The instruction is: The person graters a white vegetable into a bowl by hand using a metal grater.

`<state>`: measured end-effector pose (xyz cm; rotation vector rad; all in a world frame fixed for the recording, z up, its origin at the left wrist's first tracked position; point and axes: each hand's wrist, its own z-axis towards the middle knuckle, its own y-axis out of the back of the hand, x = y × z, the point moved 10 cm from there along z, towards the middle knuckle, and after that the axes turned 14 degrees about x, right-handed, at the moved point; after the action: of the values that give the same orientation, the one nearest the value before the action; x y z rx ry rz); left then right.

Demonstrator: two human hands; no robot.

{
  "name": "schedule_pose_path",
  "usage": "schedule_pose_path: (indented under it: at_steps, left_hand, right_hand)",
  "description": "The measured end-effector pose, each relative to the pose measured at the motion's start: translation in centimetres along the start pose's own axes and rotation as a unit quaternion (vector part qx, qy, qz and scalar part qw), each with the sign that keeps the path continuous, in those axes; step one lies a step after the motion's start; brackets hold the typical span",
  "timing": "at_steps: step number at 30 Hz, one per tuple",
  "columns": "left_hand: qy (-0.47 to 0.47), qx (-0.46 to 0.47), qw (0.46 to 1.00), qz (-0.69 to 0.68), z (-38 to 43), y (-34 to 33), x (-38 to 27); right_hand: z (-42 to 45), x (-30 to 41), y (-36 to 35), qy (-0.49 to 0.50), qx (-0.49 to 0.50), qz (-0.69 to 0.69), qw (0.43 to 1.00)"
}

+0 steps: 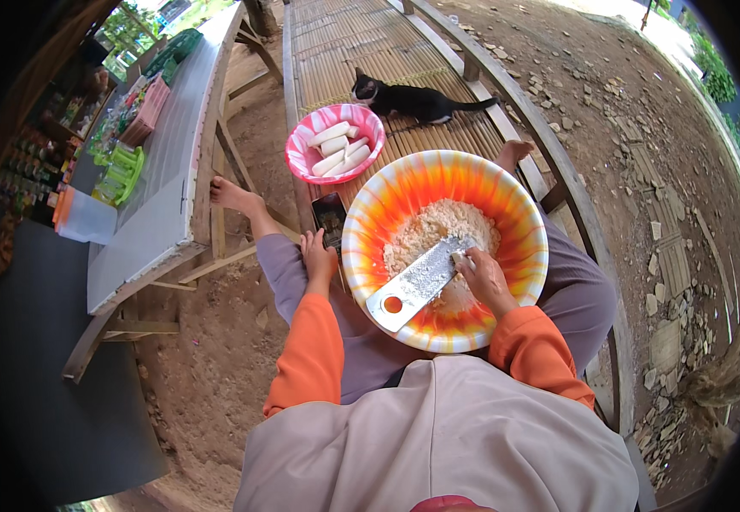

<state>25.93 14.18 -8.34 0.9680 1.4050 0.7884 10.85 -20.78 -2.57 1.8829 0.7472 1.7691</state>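
A large orange, yellow and white basin (523, 211) sits between my legs, with pale grated root (437, 221) heaped inside. Slanting across its near left side is a flat metal grater (418, 281) with a round hole in its handle end. My right hand (488, 276) pinches a small white root piece (461, 258) against the grater's upper part. My left hand (320, 256) rests by my knee, beside a dark smartphone (329, 217), and holds nothing. Several peeled white roots, probably cassava (338, 150), lie in a smaller pink and white basin (294, 153).
A black and white cat (411, 101) is on the bamboo-slat bench (344, 38) just past the pink basin. A wooden rail (575, 192) runs along the right. To the left stands a table (159, 224) with a pink basket (146, 112), a green rack (123, 173) and a plastic container (85, 216).
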Motion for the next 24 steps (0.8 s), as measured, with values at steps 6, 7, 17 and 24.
schedule_pose_path:
  at_steps: [6, 7, 17, 24]
  left_hand:
    - [0.008, 0.001, 1.000, -0.012, -0.3, 0.2, 0.3]
    - [0.022, 0.002, 0.999, -0.031, -0.6, 0.4, 0.7]
    - [-0.052, -0.106, 0.929, -0.351, -13.7, 8.7, -8.2]
    - [-0.123, -0.086, 0.988, -0.047, -17.6, 7.2, -15.1]
  right_hand:
    - [0.1, -0.1, -0.2, -0.006, 0.003, 0.012, 1.000]
    - [0.2, 0.1, -0.2, -0.005, 0.003, 0.010, 1.000]
    - [-0.2, -0.8, -0.1, -0.013, -0.041, -0.033, 0.999]
    - [-0.1, -0.3, -0.1, 0.002, -0.038, -0.031, 0.999]
